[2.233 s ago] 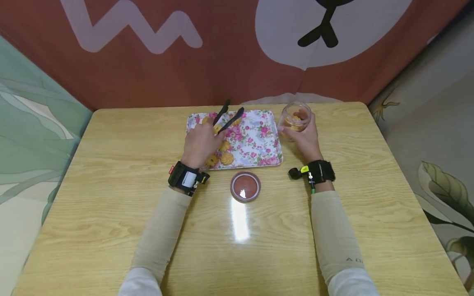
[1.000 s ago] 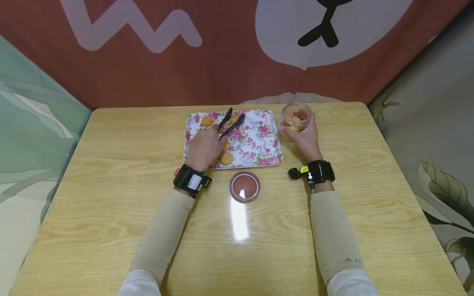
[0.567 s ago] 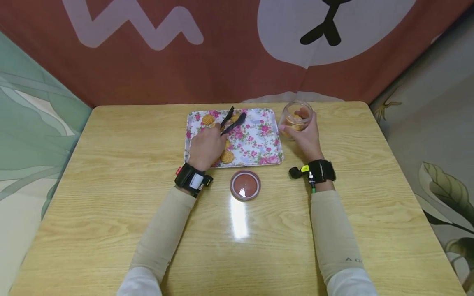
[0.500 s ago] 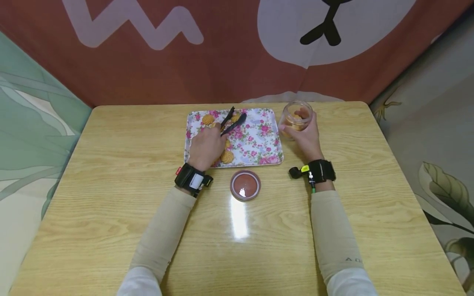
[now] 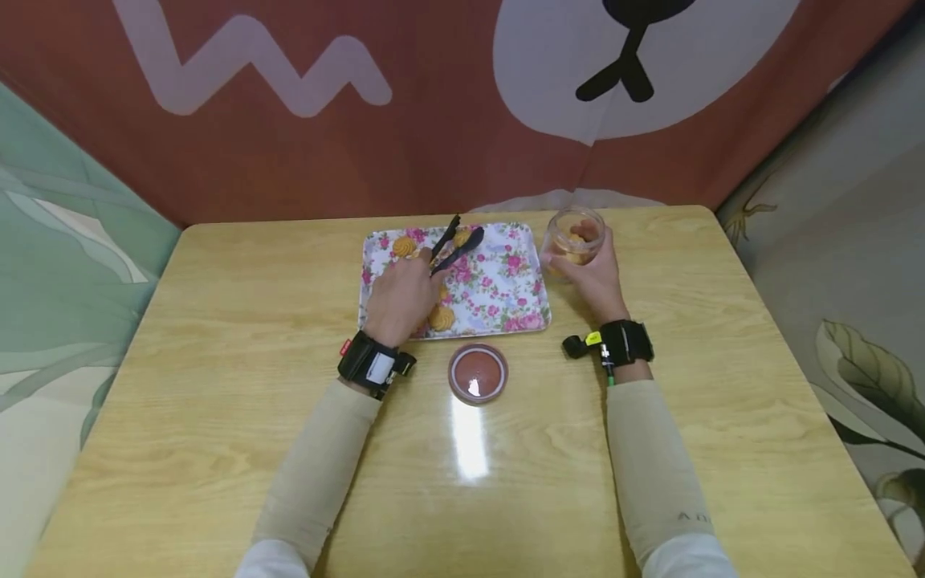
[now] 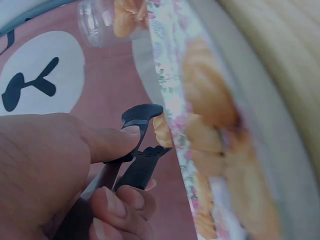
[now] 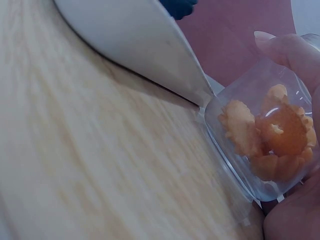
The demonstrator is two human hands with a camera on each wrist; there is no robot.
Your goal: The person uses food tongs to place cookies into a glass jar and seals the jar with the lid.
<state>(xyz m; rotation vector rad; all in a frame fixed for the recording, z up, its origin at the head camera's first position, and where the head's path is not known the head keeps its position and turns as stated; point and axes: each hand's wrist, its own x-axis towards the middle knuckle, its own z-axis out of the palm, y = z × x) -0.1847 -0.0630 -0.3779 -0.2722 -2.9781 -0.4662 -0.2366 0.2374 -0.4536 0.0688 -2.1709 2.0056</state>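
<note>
Left hand (image 5: pixel 403 302) shifted rightward, gripping tongs (image 5: pixel 473 240), right hand (image 5: pixel 598 277) holding jar (image 5: pixel 570 248), wooden table (image 5: pixel 542 482), backdrop (image 5: pixel 433 152)

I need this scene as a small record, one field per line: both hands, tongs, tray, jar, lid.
Left hand: holds the tongs
Right hand: grips the jar
Tongs: black, tips apart by a cookie; grip on it unclear
Tray: floral; cookies mostly on its left part, some hidden
Jar: clear, open, cookies inside; right of the tray
Lid: on the table, at the tray's near side
</note>
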